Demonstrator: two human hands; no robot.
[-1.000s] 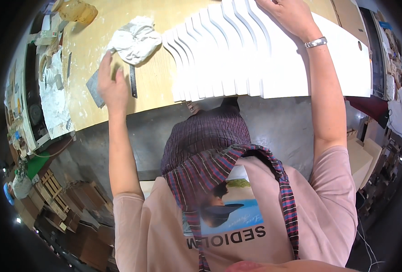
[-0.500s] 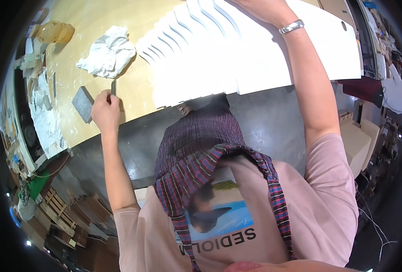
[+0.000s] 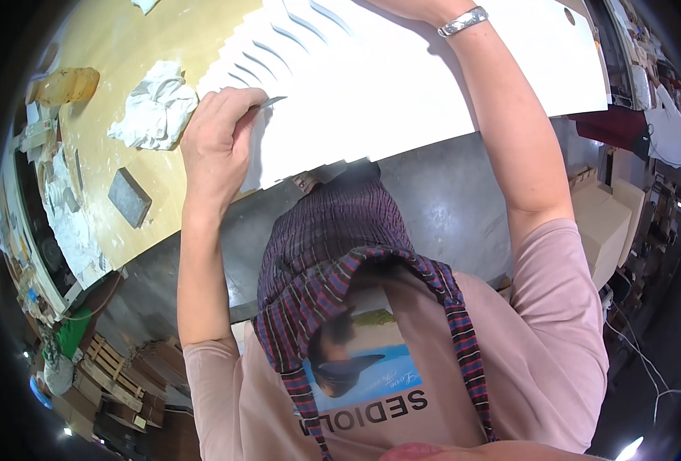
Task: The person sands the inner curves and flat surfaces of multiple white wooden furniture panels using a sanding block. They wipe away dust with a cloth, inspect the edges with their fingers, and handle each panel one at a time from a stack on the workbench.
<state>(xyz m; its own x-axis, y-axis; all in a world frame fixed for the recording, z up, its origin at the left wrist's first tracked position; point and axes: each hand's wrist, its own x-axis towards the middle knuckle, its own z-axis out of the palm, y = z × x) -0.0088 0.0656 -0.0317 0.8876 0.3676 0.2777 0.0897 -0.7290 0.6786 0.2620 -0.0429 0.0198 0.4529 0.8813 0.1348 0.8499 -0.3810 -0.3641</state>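
Observation:
A large white panel (image 3: 402,92) lies across the table, with a row of wavy, stepped ridges and grey grooves at its left part. My left hand (image 3: 221,142) is closed over the panel's left end. From between its thumb and fingers sticks the tip of a thin dark strip (image 3: 276,101); its exact kind does not show. My right hand (image 3: 425,8) rests at the far side of the panel, a silver band on its wrist. The upper edge of the picture cuts off its fingers. Left of my left hand lies a crumpled white cloth (image 3: 154,107).
A dark grey rectangular block (image 3: 129,197) lies on the wooden tabletop (image 3: 160,219) near its front edge. A yellowish plastic container (image 3: 68,86) lies at the far left. Paper and clutter line the left side. Cardboard boxes (image 3: 602,223) stand at right, with another person (image 3: 667,142) beyond.
My left hand has picked up the dark strip near the cloth and moved right and away from me, onto the panel. The view has shifted slightly; my right hand stays at the panel's far side.

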